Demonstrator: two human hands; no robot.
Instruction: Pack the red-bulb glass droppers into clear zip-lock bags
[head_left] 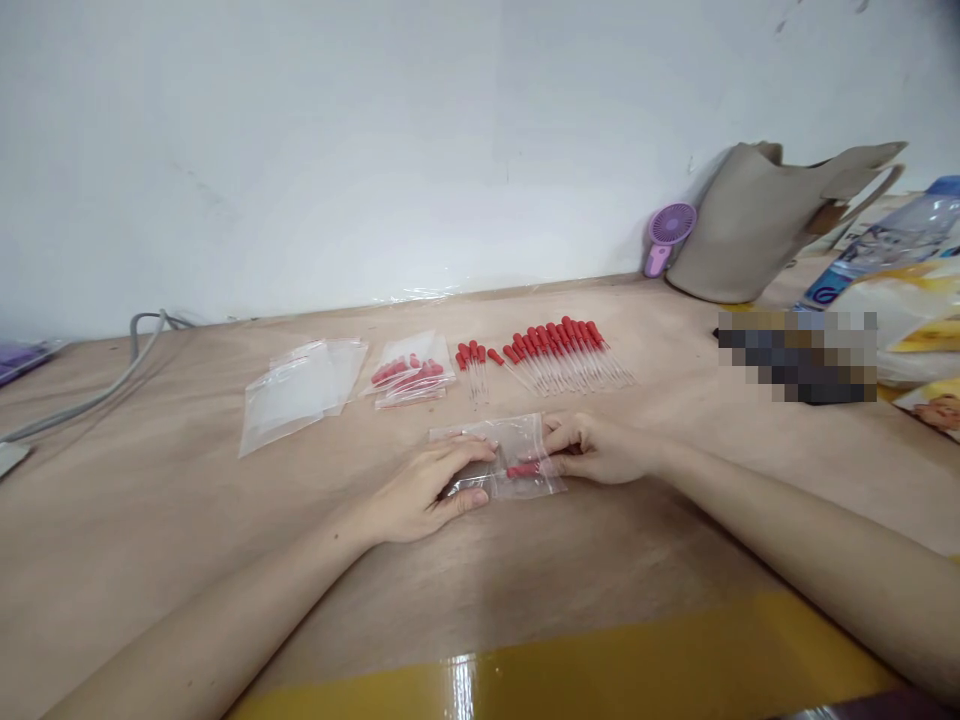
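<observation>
A clear zip bag [517, 430] lies flat on the table in front of me. My left hand [431, 480] rests on its left part, fingers stretched out and thumb apart. At the bag's right end, my right hand [592, 447] has its fingers at the opening, pinching a dropper with a red rubber bulb [523, 469]. That dropper points left inside the bag, its clear tube partly lost in the plastic's glare. Just beyond the bag lie a few loose droppers [472, 356] and a long row of red-bulbed droppers [559, 345].
Filled bags with red bulbs [411, 372] lie behind my left hand, beside flat empty bags [300, 385]. A grey cable [97, 395] runs along the left. At right stand a purple fan [669, 235], a beige bag [757, 225], a bottle [885, 245] and a blurred dark object [799, 360].
</observation>
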